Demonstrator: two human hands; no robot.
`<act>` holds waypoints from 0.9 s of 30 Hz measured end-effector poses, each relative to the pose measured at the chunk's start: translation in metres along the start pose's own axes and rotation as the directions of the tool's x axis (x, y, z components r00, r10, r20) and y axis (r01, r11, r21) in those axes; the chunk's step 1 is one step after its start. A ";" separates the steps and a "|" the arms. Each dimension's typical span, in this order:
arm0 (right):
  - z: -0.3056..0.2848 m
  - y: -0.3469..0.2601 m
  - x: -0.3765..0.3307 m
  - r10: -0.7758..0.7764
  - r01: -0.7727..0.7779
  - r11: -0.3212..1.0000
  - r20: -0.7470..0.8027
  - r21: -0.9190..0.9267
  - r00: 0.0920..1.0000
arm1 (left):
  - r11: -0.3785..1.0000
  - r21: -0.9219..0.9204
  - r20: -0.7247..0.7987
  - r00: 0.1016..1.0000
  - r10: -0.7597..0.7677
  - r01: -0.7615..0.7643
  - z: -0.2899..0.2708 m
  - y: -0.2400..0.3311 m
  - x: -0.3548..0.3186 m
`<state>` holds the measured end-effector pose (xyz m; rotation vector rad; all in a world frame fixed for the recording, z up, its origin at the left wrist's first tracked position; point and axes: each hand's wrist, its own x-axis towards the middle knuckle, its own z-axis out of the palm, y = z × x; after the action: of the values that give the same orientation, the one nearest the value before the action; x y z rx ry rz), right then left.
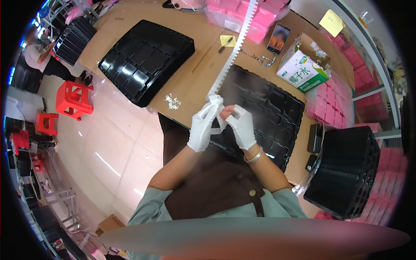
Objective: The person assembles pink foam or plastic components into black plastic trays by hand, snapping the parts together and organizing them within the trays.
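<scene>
A long white strip with toothed edges [236, 50] runs from the far side of the table down to my hands. My left hand [204, 123], in a white glove, is closed on its near end. My right hand [240, 125], gloved with bare fingertips, pinches close against the left fingers; a short white tail of the strip hangs between the two. What lies right between the fingertips is partly hidden. Beneath my hands is a black plastic tray with moulded compartments [264, 108]. Another black tray [147, 58] lies to the left on the brown table.
Farther back are pink blocks in clear plastic [247, 17], a pen [225, 45] on a yellow note, a phone [278, 38] with a beaded chain, and an open carton [303, 65]. Stacked black trays [342, 173] stand right. Red stools [73, 99] and another person [39, 56] are left.
</scene>
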<state>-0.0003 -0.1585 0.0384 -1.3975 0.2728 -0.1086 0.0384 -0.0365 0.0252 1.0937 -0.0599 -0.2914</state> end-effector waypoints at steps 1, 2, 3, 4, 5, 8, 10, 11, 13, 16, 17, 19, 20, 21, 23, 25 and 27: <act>-0.004 0.004 0.000 0.015 -0.016 0.997 -0.014 -0.071 1.000 | 1.000 -0.003 0.000 1.000 -0.002 0.002 0.001 0.002 0.001; -0.008 0.006 -0.001 0.028 -0.032 0.989 -0.029 -0.142 0.999 | 0.992 -0.023 -0.019 0.992 -0.124 0.124 0.000 0.007 0.002; -0.009 0.007 -0.003 -0.263 0.219 0.897 -0.065 -0.385 0.963 | 0.969 -0.045 -0.034 0.969 -0.245 0.243 -0.002 0.010 0.003; -0.008 0.007 -0.006 -0.531 0.413 0.684 -0.022 -0.602 0.847 | 0.969 -0.047 -0.035 0.969 -0.244 0.243 -0.011 0.005 0.006; 0.002 -0.001 -0.016 -0.418 0.320 0.817 -0.110 -0.480 0.902 | 0.941 -0.143 0.056 0.952 -0.301 0.306 -0.023 -0.004 0.011; 0.000 -0.007 -0.013 -0.648 0.550 0.538 0.103 -0.639 0.754 | 0.911 -0.214 0.012 0.934 -0.358 0.352 -0.021 -0.004 0.014; -0.018 -0.012 0.026 -0.633 0.497 0.570 0.036 -0.654 0.773 | 0.940 -0.218 -0.162 0.940 -0.300 0.262 -0.022 0.001 0.017; -0.030 -0.015 0.053 -0.639 0.461 0.504 0.044 -0.730 0.768 | 0.970 -0.079 -0.165 0.956 -0.241 0.230 -0.038 -0.009 0.021; -0.062 -0.011 0.111 -0.519 0.300 0.433 0.037 -0.850 0.854 | 0.963 -0.054 -0.146 0.952 -0.268 0.263 -0.049 -0.018 0.024; -0.085 0.007 0.170 -0.343 0.167 0.345 0.042 -0.924 0.938 | 0.944 -0.045 -0.124 0.936 -0.331 0.328 -0.049 -0.019 0.020; -0.086 0.009 0.179 -0.291 0.159 0.277 0.076 -0.948 0.954 | 0.952 -0.026 -0.124 0.944 -0.305 0.304 -0.053 -0.025 0.020; -0.076 0.016 0.186 -0.267 0.126 0.152 0.082 -0.980 0.960 | 0.960 0.005 -0.142 0.951 -0.276 0.279 -0.053 -0.024 0.017; -0.070 0.017 0.188 -0.238 0.092 0.026 0.083 -0.995 0.968 | 0.960 0.004 -0.141 0.951 -0.276 0.280 -0.056 -0.025 0.016; -0.069 0.018 0.191 -0.213 0.070 -0.010 0.070 -0.998 0.974 | 0.957 0.007 -0.151 0.947 -0.285 0.289 -0.059 -0.027 0.015; -0.064 0.009 0.194 -0.170 0.014 0.034 0.008 -0.999 0.985 | 0.952 -0.019 -0.150 0.941 -0.304 0.305 -0.067 -0.033 0.012; -0.062 0.003 0.198 -0.119 -0.051 0.078 -0.060 -0.996 0.991 | 0.954 -0.012 -0.138 0.945 -0.297 0.298 -0.066 -0.036 0.013; -0.066 0.001 0.203 -0.085 -0.060 0.048 -0.064 -0.997 0.994 | 0.955 -0.001 -0.125 0.948 -0.293 0.295 -0.062 -0.032 0.013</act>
<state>0.1785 -0.2696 0.0027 -2.9103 0.4700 0.0305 0.0559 0.0001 -0.0327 1.1363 0.2144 -0.4908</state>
